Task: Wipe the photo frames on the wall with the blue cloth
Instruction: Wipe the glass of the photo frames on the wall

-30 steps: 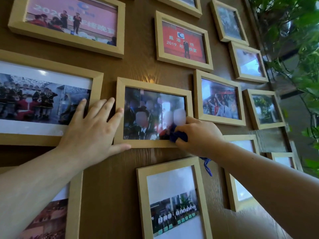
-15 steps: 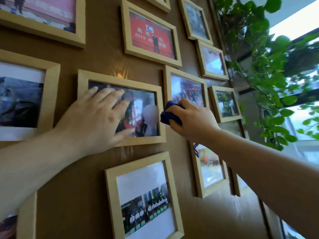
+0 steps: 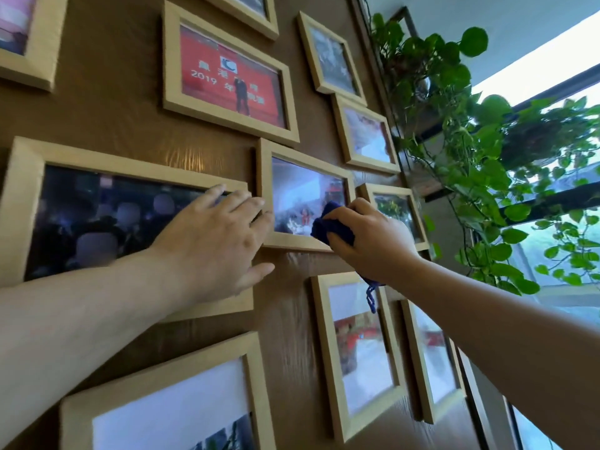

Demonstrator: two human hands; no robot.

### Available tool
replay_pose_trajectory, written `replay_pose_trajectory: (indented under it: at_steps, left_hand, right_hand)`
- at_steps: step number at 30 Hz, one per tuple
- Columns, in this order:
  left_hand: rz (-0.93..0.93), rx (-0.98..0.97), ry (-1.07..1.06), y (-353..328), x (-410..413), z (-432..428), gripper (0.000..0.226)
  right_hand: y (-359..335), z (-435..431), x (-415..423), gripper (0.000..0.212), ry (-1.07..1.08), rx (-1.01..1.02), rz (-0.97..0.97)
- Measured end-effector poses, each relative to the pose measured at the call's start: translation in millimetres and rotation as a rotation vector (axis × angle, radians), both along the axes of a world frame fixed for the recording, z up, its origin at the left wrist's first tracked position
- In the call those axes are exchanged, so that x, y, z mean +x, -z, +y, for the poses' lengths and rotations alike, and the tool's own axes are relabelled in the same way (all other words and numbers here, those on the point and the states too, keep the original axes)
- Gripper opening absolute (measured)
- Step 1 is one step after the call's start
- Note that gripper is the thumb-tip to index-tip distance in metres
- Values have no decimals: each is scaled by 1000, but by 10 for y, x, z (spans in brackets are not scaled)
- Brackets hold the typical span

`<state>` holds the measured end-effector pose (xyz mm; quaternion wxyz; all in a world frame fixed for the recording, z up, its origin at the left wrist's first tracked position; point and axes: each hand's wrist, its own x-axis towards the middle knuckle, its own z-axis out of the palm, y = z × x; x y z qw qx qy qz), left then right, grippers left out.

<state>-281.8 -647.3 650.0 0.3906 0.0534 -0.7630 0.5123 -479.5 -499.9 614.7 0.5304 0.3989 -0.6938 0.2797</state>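
**At the middle frame: wiping under way, most of the wall not yet judged clean**

Against the lower right corner of the middle frame (image 3: pixel 305 194), the blue cloth (image 3: pixel 328 224) is seen bunched and pressed to the glass and the bottom rail. It is clenched in the right hand (image 3: pixel 367 241), whose fingers are curled tightly round it; a loose thread or tag of the cloth (image 3: pixel 371 295) hangs below the wrist, in front of the lower frame (image 3: pixel 355 352). The left hand (image 3: pixel 214 241) is held flat and released, grasping nothing, with its fingertips (image 3: pixel 256 203) laid on the left rail of the middle frame and its palm spread over the right end of the large dark frame (image 3: pixel 107 216), apparently to steady the frame being wiped.

Progress can be judged only loosely. One frame is in hand, and the cloth lies at its corner, so the stroke across its glass is taken to be partly done. No dust line or wet streak can be made out on any glass, so it cannot be told which frames have been finished. Around the working point, the red-banner frame (image 3: pixel 229 79) above, the small frames (image 3: pixel 365 136) toward the trailing plant (image 3: pixel 470 131) and window, and the pale frame at the bottom left (image 3: pixel 168 401) are all untouched by the cloth at this moment. By that measure, the task is considered to be somewhere in its middle course, with several frames probably left.
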Motion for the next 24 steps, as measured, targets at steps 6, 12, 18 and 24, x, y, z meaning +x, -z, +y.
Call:
replay_pose_trajectory:
  at_steps: [6,12,18,24]
  left_hand:
    - [93,-12,-116,-202,-518,27,89]
    - [190,2,-152,-248,-713,-117,100]
    - [211,16,-175,-354,-782,-271,101]
    - [233,1,-139,-412,-860,-353,110]
  right_hand:
    - [-402,5,-398,36,-67,-77,92]
    - [-792,-265,-546,36,-161,-111,204]
    - [-1073,-685,-412,34,-252,-126,305]
    - [-1038,-736,-666,37,-263,-129,355]
